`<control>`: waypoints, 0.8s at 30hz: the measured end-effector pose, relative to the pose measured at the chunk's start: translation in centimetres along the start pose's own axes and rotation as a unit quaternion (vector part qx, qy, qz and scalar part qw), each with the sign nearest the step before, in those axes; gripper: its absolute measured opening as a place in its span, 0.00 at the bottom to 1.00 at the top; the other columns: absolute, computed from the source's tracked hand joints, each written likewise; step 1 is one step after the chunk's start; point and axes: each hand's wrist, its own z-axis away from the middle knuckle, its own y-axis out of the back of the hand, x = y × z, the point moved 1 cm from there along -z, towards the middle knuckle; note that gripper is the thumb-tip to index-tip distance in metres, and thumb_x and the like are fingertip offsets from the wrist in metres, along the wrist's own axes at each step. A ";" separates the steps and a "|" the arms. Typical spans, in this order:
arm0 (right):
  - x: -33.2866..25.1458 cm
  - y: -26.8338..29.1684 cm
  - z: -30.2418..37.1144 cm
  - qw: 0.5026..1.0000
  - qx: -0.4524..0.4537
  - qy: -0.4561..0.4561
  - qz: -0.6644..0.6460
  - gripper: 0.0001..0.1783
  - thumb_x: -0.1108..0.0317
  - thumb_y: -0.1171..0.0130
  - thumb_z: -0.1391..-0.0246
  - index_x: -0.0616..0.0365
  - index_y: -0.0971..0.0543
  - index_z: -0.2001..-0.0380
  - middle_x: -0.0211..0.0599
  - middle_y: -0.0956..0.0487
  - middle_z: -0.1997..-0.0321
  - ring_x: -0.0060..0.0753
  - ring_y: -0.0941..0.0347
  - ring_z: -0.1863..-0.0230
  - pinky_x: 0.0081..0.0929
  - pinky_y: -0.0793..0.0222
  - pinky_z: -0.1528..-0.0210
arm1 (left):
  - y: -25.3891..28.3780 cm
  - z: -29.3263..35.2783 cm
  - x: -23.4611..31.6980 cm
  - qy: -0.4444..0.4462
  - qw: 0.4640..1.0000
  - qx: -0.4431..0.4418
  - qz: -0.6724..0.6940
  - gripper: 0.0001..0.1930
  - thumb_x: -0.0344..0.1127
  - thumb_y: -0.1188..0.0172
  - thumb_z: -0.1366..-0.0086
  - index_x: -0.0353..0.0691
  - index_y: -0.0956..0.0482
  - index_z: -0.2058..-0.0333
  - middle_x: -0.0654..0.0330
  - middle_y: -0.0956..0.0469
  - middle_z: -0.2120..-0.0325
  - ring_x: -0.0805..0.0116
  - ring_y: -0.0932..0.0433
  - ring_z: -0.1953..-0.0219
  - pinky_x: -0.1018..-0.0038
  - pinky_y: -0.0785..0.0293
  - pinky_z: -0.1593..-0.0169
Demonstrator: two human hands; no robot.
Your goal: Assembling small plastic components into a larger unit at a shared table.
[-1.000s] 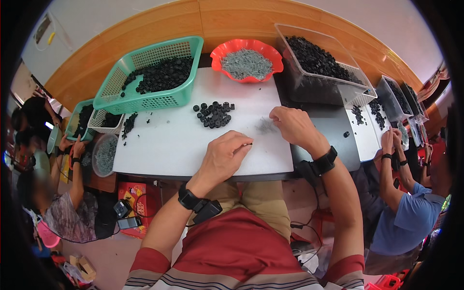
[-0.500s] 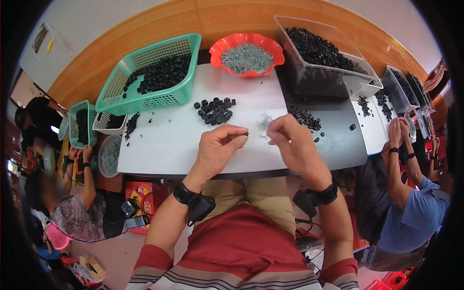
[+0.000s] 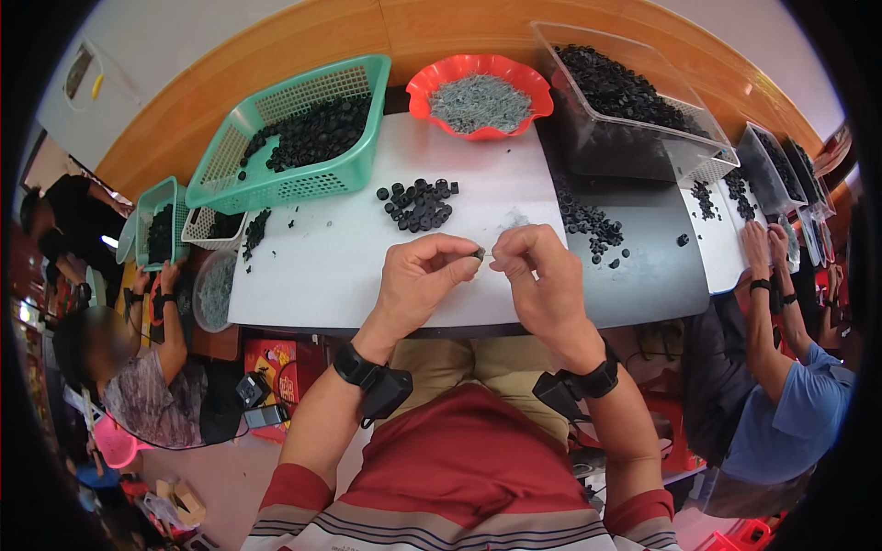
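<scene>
My left hand (image 3: 418, 283) is closed in a pinch on a small black part (image 3: 479, 253), over the white board (image 3: 317, 275). Facing it, my right hand (image 3: 549, 283) has its thumb and fingertips pressed together, with a thin, pale, pin-like piece (image 3: 490, 258) sticking out toward the black part. Whether the two pieces touch is too small to tell. Beyond my left hand lies a cluster of round black parts (image 3: 418, 208). A little heap of thin grey pieces (image 3: 514, 219) sits just past my right fingertips.
Behind stand a green basket (image 3: 308, 187) of black parts, a red wavy-rimmed bowl (image 3: 542, 101) of thin grey pieces and a clear bin (image 3: 634, 147) of black pieces. Loose black parts (image 3: 593, 225) lie on the dark surface at right. Co-workers sit at left and right.
My right hand has moved left and down from the grey heap to the left fingertips, bringing a thin piece up to the black part. My left hand keeps its pinch.
</scene>
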 end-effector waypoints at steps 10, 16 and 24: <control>0.4 -0.1 -0.1 1.000 0.007 -0.007 -0.018 0.07 0.84 0.42 0.40 0.63 0.29 0.64 0.41 0.20 0.68 0.33 0.21 0.68 0.27 0.25 0.63 | -0.2 -0.1 0.2 0.008 1.000 0.018 0.001 0.10 0.24 0.33 0.37 0.33 0.16 0.56 0.61 0.15 0.64 0.77 0.19 0.63 0.79 0.20 0.57; 0.1 -0.2 0.1 1.000 0.006 0.003 -0.005 0.07 0.83 0.42 0.40 0.63 0.29 0.64 0.41 0.20 0.69 0.33 0.22 0.69 0.27 0.25 0.64 | -0.1 -0.1 0.0 0.001 1.000 0.018 0.020 0.10 0.24 0.32 0.37 0.33 0.16 0.56 0.61 0.16 0.64 0.77 0.19 0.63 0.79 0.20 0.57; -0.2 -0.2 0.5 1.000 0.004 0.011 -0.001 0.07 0.83 0.43 0.40 0.62 0.29 0.65 0.41 0.21 0.69 0.34 0.22 0.69 0.27 0.25 0.65 | 0.0 0.0 -0.1 -0.007 1.000 0.016 0.010 0.10 0.23 0.32 0.37 0.33 0.17 0.56 0.59 0.16 0.63 0.74 0.18 0.64 0.78 0.19 0.57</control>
